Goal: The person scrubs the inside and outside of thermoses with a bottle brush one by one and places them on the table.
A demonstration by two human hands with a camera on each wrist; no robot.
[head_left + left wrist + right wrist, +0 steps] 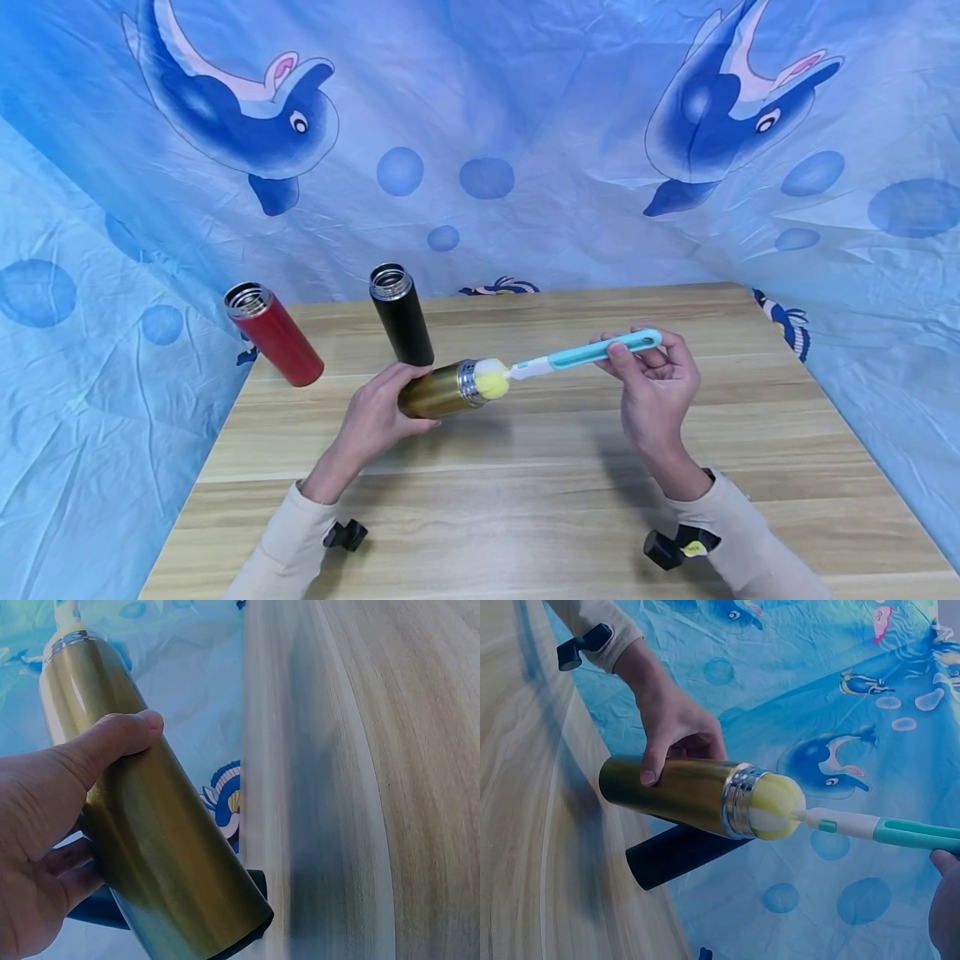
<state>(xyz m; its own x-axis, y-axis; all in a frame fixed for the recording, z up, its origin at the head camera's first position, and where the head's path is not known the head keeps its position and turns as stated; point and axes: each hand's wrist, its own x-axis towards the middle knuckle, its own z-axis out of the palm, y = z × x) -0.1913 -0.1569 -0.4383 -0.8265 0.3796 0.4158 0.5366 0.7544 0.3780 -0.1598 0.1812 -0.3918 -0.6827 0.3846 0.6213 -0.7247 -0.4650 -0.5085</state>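
My left hand (382, 410) grips a gold thermos bottle (433, 393), held tilted above the table with its steel mouth facing right. In the left wrist view the thumb lies across the gold bottle (161, 825). A bottle brush with a teal and white handle (592, 353) is pinched by its handle in my right hand (660, 392). Its yellow and white sponge head (778, 806) sits at the bottle's mouth, partly inside it; how deep it reaches is hidden. Only a bit of the right hand (946, 900) shows in the right wrist view.
Behind the gold bottle a black thermos bottle (402, 321) stands uncapped. A red thermos bottle (279, 337), also uncapped, stands at the back left. The wooden table (495, 517) is backed by a blue curtain (570, 225) printed with dolphins.
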